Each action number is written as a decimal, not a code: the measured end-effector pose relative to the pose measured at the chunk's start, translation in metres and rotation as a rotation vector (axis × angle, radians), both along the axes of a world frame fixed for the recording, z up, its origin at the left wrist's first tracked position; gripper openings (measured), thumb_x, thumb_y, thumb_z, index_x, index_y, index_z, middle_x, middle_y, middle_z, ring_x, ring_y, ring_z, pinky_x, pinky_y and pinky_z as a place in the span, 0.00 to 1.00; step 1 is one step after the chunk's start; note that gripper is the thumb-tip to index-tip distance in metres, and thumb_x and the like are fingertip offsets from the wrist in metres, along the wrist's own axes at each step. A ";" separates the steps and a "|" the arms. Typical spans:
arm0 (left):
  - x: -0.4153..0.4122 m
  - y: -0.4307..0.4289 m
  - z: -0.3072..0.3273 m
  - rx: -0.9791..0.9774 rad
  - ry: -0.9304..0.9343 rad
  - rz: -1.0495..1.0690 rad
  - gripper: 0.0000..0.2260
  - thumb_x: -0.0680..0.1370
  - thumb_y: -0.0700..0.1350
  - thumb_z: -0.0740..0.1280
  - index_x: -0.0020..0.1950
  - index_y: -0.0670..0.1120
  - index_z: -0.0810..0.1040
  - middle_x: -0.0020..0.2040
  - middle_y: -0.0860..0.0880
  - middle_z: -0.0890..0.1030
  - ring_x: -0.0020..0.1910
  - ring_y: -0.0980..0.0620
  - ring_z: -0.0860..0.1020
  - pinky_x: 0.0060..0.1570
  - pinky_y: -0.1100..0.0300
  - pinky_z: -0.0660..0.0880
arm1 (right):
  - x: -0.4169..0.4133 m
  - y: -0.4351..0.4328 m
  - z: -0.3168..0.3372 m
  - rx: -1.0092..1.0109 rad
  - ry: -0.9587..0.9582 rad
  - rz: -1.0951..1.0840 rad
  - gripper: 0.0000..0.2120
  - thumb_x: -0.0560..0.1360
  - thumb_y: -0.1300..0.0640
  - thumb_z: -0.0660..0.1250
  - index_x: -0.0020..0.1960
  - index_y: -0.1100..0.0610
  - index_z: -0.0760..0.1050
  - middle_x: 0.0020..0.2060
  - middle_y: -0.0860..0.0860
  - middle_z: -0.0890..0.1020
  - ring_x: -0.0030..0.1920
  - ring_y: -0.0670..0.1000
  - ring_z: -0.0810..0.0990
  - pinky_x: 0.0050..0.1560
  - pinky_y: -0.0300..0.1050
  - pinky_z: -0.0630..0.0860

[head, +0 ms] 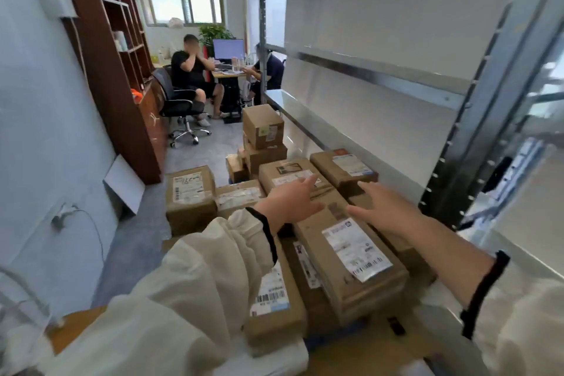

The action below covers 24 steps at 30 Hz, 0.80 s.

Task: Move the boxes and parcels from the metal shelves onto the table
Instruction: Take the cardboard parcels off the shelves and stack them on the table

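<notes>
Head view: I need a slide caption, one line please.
Both open hands, left and right, reach over stacked cardboard parcels beside bare metal shelves.

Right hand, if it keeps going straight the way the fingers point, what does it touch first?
Probably the brown box with the white-and-blue label, which lies just beyond the open right hand beside the metal shelves. Depth is unclear; the hand may pass above it.

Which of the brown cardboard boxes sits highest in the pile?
The small, nearly cubic brown cardboard box at the far end, beside the grey metal shelf. It alone tops a stack of boxes; the others lie lower, around the two hands.
</notes>
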<state>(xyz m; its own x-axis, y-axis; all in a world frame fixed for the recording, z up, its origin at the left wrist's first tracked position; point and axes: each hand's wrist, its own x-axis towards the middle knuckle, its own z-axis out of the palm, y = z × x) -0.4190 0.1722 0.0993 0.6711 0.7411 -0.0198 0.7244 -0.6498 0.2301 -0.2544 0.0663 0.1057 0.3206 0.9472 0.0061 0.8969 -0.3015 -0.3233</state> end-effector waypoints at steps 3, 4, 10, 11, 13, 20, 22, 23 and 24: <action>0.062 -0.065 0.002 -0.016 -0.039 -0.139 0.33 0.78 0.59 0.61 0.78 0.52 0.50 0.76 0.46 0.62 0.71 0.44 0.66 0.64 0.48 0.68 | 0.040 -0.080 0.002 0.009 0.002 -0.120 0.35 0.73 0.37 0.64 0.75 0.47 0.57 0.73 0.50 0.65 0.70 0.54 0.68 0.66 0.56 0.70; 0.085 -0.089 0.002 -0.029 -0.060 -0.193 0.33 0.78 0.59 0.61 0.78 0.52 0.50 0.75 0.46 0.63 0.70 0.44 0.67 0.64 0.49 0.69 | 0.054 -0.110 0.003 0.002 0.001 -0.175 0.35 0.73 0.37 0.64 0.75 0.48 0.57 0.73 0.51 0.65 0.69 0.55 0.68 0.66 0.55 0.70; 0.216 -0.235 -0.015 -0.133 -0.037 -0.607 0.33 0.79 0.58 0.61 0.78 0.51 0.50 0.74 0.45 0.66 0.68 0.44 0.70 0.65 0.50 0.67 | 0.133 -0.304 -0.005 0.005 0.053 -0.541 0.33 0.73 0.38 0.64 0.73 0.49 0.61 0.71 0.52 0.68 0.66 0.56 0.71 0.65 0.53 0.69; 0.237 -0.259 -0.017 -0.134 -0.025 -0.674 0.33 0.79 0.58 0.61 0.78 0.50 0.50 0.74 0.45 0.65 0.69 0.43 0.69 0.66 0.50 0.66 | 0.142 -0.339 -0.008 0.007 0.059 -0.619 0.34 0.74 0.38 0.64 0.74 0.50 0.59 0.72 0.52 0.66 0.69 0.55 0.68 0.67 0.51 0.67; 0.275 -0.312 -0.018 -0.108 0.005 -0.816 0.33 0.79 0.58 0.60 0.78 0.50 0.49 0.74 0.44 0.64 0.70 0.43 0.67 0.67 0.50 0.65 | 0.153 -0.407 -0.011 0.016 0.074 -0.779 0.36 0.74 0.37 0.63 0.75 0.50 0.57 0.73 0.51 0.63 0.71 0.53 0.65 0.69 0.49 0.64; 0.352 -0.506 -0.034 -0.087 0.063 -1.302 0.33 0.79 0.60 0.58 0.79 0.51 0.47 0.76 0.45 0.61 0.72 0.46 0.64 0.67 0.52 0.64 | 0.125 -0.622 -0.029 0.006 0.123 -1.303 0.36 0.75 0.37 0.61 0.76 0.51 0.56 0.74 0.52 0.62 0.72 0.53 0.63 0.70 0.48 0.63; 0.360 -0.561 -0.041 -0.094 0.084 -1.411 0.33 0.79 0.60 0.58 0.79 0.52 0.46 0.76 0.45 0.61 0.72 0.46 0.64 0.67 0.53 0.64 | 0.106 -0.672 -0.034 0.011 0.141 -1.425 0.36 0.75 0.37 0.61 0.76 0.51 0.55 0.74 0.52 0.61 0.72 0.53 0.62 0.70 0.48 0.62; 0.363 -0.588 -0.044 -0.100 0.095 -1.461 0.34 0.79 0.60 0.58 0.79 0.52 0.46 0.76 0.45 0.61 0.72 0.46 0.64 0.67 0.53 0.63 | 0.096 -0.696 -0.036 0.016 0.155 -1.485 0.35 0.75 0.38 0.61 0.76 0.51 0.55 0.75 0.52 0.60 0.73 0.53 0.62 0.70 0.48 0.61; 0.364 -0.615 -0.047 -0.107 0.102 -1.509 0.34 0.79 0.60 0.59 0.79 0.51 0.46 0.75 0.45 0.61 0.72 0.46 0.64 0.67 0.54 0.63 | 0.085 -0.718 -0.038 0.022 0.167 -1.539 0.35 0.75 0.38 0.62 0.76 0.51 0.55 0.75 0.52 0.60 0.73 0.53 0.61 0.70 0.48 0.61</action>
<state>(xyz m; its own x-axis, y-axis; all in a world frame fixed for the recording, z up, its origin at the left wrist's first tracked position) -0.0555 -0.4425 0.0527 0.7701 -0.6267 -0.1189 -0.5695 -0.7595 0.3143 -0.1690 -0.6517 0.0678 0.9506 -0.2870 -0.1182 -0.3101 -0.8618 -0.4015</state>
